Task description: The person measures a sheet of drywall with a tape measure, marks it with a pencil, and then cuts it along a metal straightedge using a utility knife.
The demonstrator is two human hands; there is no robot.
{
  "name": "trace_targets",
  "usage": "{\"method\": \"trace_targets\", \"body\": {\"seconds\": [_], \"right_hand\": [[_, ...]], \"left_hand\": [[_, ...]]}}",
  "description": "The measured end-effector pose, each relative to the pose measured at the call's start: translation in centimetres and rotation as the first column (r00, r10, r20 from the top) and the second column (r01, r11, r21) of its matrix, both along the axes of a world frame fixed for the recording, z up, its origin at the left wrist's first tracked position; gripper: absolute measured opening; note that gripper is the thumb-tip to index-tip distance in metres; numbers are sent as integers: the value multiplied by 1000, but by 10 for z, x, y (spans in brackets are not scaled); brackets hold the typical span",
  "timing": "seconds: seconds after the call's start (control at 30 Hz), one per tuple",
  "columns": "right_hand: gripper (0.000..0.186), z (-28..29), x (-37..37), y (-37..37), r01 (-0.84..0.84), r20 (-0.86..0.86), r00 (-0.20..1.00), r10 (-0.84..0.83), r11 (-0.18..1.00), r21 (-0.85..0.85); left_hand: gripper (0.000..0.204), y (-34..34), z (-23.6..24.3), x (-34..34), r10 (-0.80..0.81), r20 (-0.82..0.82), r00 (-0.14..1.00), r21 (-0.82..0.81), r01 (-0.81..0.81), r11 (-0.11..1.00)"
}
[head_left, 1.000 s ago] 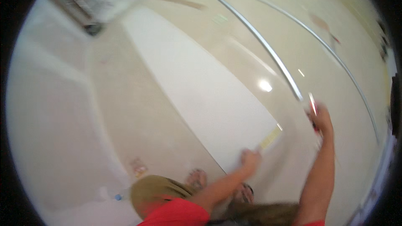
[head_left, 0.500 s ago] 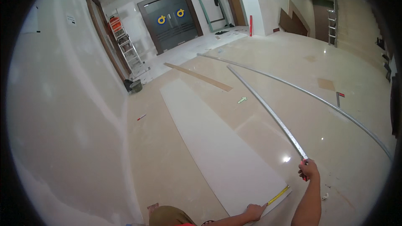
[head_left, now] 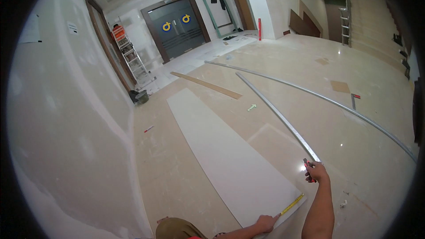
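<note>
A long white board (head_left: 221, 146) lies on the floor in front of me. My left hand (head_left: 265, 222) grips a yellow tape measure (head_left: 290, 206) stretched across the board's near end. My right hand (head_left: 316, 172) holds a red and black hand tool (head_left: 307, 164), its exact kind unclear, above the floor between the board and the near end of a straight metal bar (head_left: 290, 129). My bent knee (head_left: 175, 229) shows at the lower edge.
A thin plank (head_left: 206, 85), long curved-looking channel (head_left: 318, 95), square (head_left: 354, 102), cardboard piece (head_left: 340, 86) and marker (head_left: 148, 129) lie around. A wall (head_left: 66, 119) runs left, with bucket (head_left: 141, 97) and ladder (head_left: 133, 59) holding something orange. Glass doors (head_left: 175, 24) and stairs (head_left: 372, 26) are behind.
The view has lifted from the floor near my feet to the wider room. My right hand has since shifted up and left with the tool. My left hand stays on the tape.
</note>
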State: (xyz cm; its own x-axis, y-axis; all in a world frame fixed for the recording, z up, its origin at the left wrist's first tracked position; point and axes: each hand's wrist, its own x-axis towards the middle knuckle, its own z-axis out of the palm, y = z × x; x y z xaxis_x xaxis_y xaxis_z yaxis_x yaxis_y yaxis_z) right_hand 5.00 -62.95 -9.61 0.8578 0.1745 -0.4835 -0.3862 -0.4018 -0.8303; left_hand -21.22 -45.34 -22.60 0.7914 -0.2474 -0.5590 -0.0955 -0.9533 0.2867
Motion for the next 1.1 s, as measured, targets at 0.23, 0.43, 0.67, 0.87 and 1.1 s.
{"method": "trace_targets", "body": {"seconds": [0.23,0.43,0.67,0.87,1.1], "right_hand": [[48,-23,16,-24,-25,62,997,36,985,-168],[51,-15,21,-21,-139,-2,990,141,972,-188],[48,1,11,-18,-208,-74,977,198,962,-177],[44,-30,-4,-38,-226,-49,974,221,960,-165],[62,-34,35,-52,-359,161,843,514,759,-544]], "left_hand": [[89,-5,3,4,-22,24,999,3,22,1000],[88,-1,-5,5,-23,54,998,5,23,1000],[87,-3,-4,-1,-19,88,996,1,19,1000],[91,-13,-24,-25,-10,67,998,-21,11,1000],[92,4,-37,-14,-42,10,999,96,41,995]]}}
